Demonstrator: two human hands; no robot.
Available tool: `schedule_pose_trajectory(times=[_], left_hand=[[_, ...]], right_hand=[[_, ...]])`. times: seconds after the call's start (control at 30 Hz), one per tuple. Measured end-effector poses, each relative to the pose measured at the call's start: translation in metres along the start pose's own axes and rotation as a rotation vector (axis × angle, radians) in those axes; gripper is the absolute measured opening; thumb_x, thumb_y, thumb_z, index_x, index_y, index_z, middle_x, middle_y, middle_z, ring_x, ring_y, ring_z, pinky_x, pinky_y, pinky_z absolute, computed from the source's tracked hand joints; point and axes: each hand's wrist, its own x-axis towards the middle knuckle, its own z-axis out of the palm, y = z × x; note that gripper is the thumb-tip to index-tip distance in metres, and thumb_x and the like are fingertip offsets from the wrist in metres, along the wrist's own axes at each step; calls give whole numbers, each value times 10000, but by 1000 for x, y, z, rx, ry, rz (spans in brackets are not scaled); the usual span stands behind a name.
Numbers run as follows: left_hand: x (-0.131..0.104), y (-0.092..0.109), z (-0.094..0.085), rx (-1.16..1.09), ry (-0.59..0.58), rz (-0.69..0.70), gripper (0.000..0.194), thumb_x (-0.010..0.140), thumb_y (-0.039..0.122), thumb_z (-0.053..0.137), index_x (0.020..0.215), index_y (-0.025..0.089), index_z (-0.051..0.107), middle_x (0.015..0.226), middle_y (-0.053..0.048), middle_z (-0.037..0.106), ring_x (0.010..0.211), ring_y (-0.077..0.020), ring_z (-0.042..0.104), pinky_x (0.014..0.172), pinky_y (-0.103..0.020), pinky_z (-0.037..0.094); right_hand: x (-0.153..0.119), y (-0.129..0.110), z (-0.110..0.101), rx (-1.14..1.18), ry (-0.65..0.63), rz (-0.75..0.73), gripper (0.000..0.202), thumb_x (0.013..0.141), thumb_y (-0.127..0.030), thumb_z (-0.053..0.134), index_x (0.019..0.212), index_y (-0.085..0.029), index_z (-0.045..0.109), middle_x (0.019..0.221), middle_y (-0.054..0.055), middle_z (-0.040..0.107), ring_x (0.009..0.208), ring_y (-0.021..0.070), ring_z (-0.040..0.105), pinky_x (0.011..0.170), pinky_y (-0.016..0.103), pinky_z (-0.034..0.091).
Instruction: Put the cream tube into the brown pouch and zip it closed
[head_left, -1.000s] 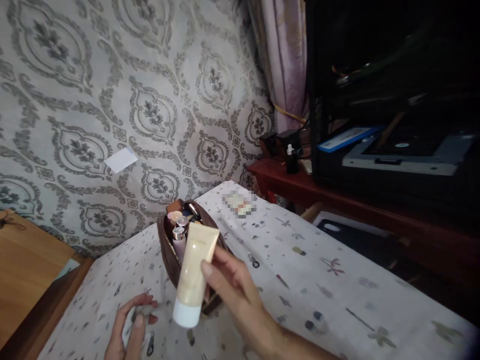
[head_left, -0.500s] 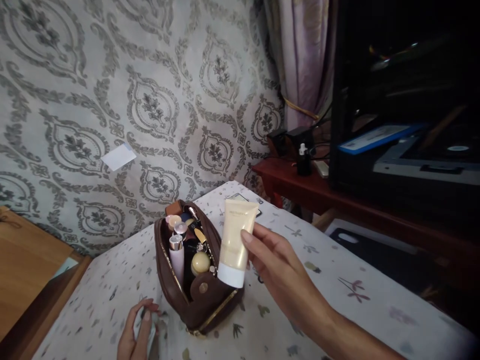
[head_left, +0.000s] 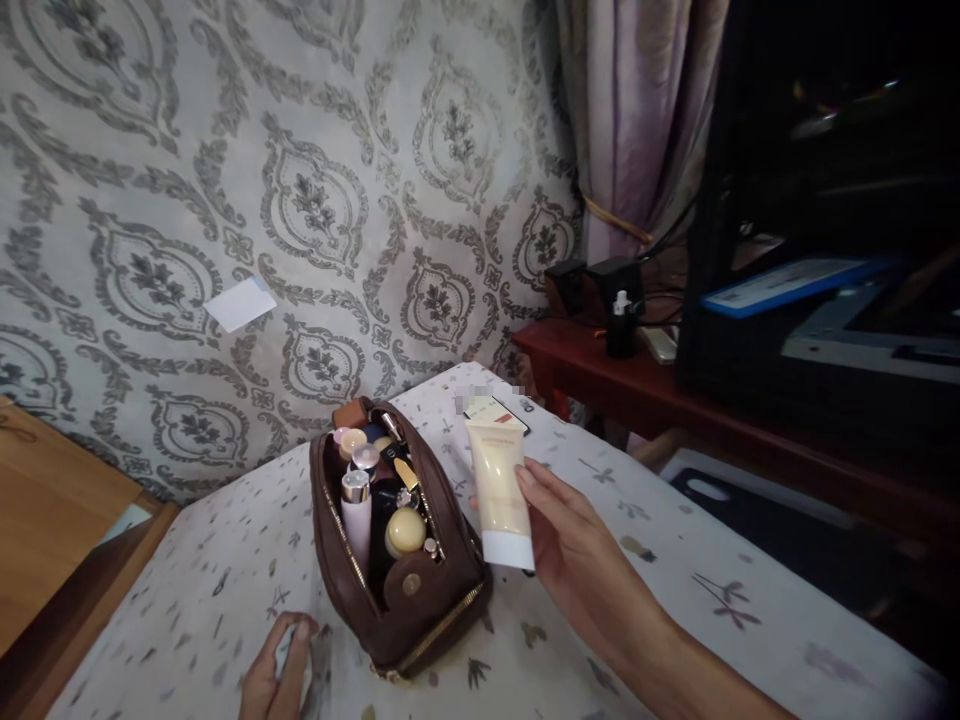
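Note:
Between the thumb and fingers of my right hand (head_left: pixel 574 530) is a pale yellow tube (head_left: pixel 501 485) with a white cap at its lower end, upright just right of the bag. The brown bag (head_left: pixel 397 645) lies unzipped on the patterned cloth. Inside it show a lilac bottle with a silver cap (head_left: pixel 357 515), a round yellow-lidded jar (head_left: pixel 406 531) and several other cosmetics. My left hand (head_left: pixel 279 665) is at the bottom, left of the bag, its fingers closed round a pale, whitish item that I cannot make out.
A phone (head_left: pixel 499 412) lies on the cloth-covered table (head_left: pixel 592 610) behind the tube. To the right stands a red-brown shelf (head_left: pixel 585 375) with a small black bottle (head_left: pixel 620 325). Wooden furniture (head_left: pixel 67 500) is at the left.
My right hand has moved the tube slightly to the right, away from the bag, and turned it a little. My left hand's fingers have drawn closer together. The view has shifted slightly.

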Motion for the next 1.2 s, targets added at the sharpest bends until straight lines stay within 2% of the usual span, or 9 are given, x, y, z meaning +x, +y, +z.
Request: schedule_pose_trajectory(times=[0.23,0.37,0.5,0.73,0.9,1.1,1.2], left_hand=[[1,-1,-1,-19,-23,56,543,809,742,514,787,207,600,783,-16,651,804,-193,602,781,-240,462],[6,-4,-4,3,-91,75,568,782,762,526,754,203,614,739,-26,647,767,-204,610,731,-251,493],[9,-8,-5,10,-121,94,532,816,723,515,757,204,617,724,-25,630,771,-209,609,708,-251,502],[7,-14,-5,2,-155,57,518,839,709,497,797,204,604,773,-27,632,808,-207,604,718,-245,490],[6,-8,-4,-19,-128,54,543,793,734,537,789,197,621,763,-31,644,807,-218,619,713,-254,501],[5,-5,-5,-49,-130,104,499,820,686,543,764,199,636,726,-22,638,756,-204,620,683,-251,512],[6,-11,-5,-48,-147,103,492,834,671,532,806,195,653,784,-34,668,771,-205,626,677,-252,514]], right_hand=[[0,5,-1,4,29,42,583,568,-419,918,1060,-235,667,979,15,760,787,220,737,602,280,575],[-2,6,0,-8,29,63,599,573,-410,915,1082,-232,655,987,13,760,780,218,737,599,282,574],[-3,6,0,-18,9,57,583,571,-422,915,1063,-229,671,966,13,762,770,213,734,597,277,569],[-3,8,-5,-61,-78,15,494,689,-431,845,1113,-231,690,926,38,762,820,240,734,655,324,584],[-4,8,-5,-68,-95,1,512,690,-443,843,1132,-231,696,925,43,764,817,244,733,674,334,584],[-3,4,-1,-74,16,15,527,627,-439,883,1066,-214,697,929,28,764,814,211,729,606,250,559],[-2,0,5,-89,40,7,433,698,-395,840,1058,-206,689,934,44,761,818,213,726,568,244,562]])
